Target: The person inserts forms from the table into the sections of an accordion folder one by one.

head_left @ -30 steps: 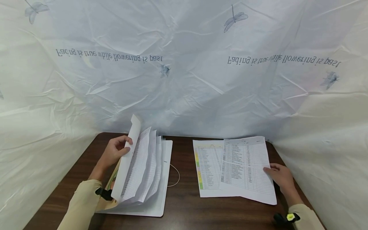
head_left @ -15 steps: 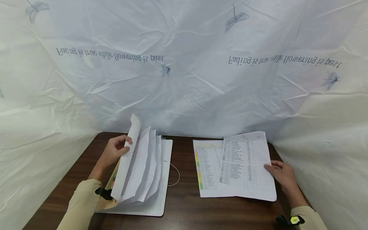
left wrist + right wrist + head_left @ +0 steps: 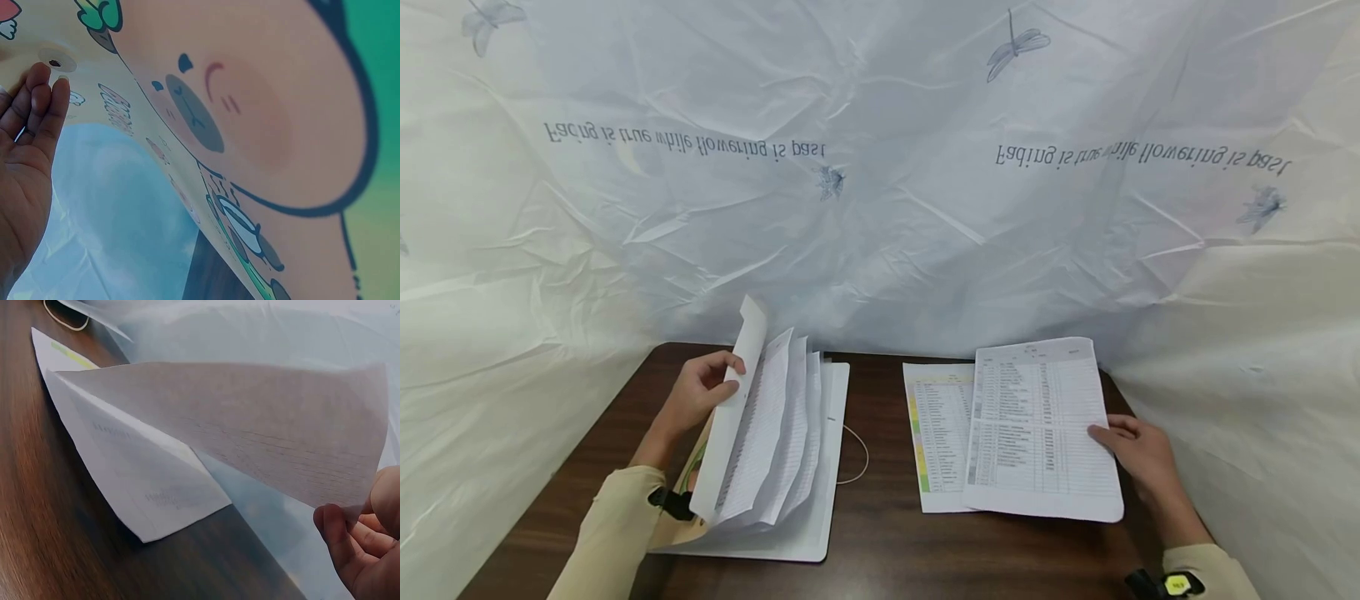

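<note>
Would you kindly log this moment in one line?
left hand: holds cream cartoon folder cover; right hand: pinches white printed paper sheet; both partly raised

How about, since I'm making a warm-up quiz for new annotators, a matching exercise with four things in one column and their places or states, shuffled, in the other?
Column 1
1. Left hand
2. Right hand
3. Sheet with coloured bands
4. Thin cord loop

Column 2
A. Pinches the right edge of the upper printed sheet
B. Curves out past the right edge of the white folder
C. Pinches the raised cover
D. Lies partly hidden under another sheet

Right pairs: 1-C, 2-A, 3-D, 4-B
</note>
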The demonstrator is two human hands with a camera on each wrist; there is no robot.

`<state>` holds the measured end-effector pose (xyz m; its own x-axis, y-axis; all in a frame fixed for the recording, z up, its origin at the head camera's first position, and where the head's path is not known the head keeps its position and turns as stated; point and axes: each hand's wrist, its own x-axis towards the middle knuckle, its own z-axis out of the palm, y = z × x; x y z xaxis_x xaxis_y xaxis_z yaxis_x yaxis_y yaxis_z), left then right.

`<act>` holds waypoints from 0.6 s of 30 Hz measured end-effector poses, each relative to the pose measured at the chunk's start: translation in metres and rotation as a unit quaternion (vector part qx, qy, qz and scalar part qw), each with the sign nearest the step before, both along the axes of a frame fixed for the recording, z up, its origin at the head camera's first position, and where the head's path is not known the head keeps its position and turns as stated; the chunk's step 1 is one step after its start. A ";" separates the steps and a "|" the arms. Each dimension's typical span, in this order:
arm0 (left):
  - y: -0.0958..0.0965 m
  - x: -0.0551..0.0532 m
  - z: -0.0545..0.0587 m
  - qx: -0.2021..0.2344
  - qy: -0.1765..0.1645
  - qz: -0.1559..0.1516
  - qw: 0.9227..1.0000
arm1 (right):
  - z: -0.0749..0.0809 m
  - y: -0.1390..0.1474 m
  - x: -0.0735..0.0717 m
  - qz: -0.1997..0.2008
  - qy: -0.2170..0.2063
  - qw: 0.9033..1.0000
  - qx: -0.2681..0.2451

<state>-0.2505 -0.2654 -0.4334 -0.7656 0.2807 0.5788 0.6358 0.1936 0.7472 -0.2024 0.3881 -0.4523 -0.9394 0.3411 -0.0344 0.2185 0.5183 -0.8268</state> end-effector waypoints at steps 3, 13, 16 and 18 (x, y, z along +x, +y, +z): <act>0.000 0.001 0.000 -0.003 0.001 0.002 1.000 | 0.004 -0.004 0.002 0.004 0.000 1.000 0.002; 0.001 0.001 0.000 0.003 -0.002 -0.001 1.000 | 0.018 -0.025 0.006 0.032 0.030 0.999 0.005; 0.001 0.002 0.001 0.005 -0.002 -0.004 1.000 | 0.019 -0.033 0.005 0.042 0.042 0.998 0.000; 0.001 0.001 0.001 0.005 -0.001 -0.008 1.000 | 0.018 -0.038 0.005 0.050 0.048 0.998 -0.005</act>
<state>-0.2493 -0.2646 -0.4324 -0.7617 0.2871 0.5808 0.6378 0.1749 0.7500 -0.1976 0.3500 -0.4339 -0.9679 0.2453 0.0556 0.0846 0.5258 -0.8464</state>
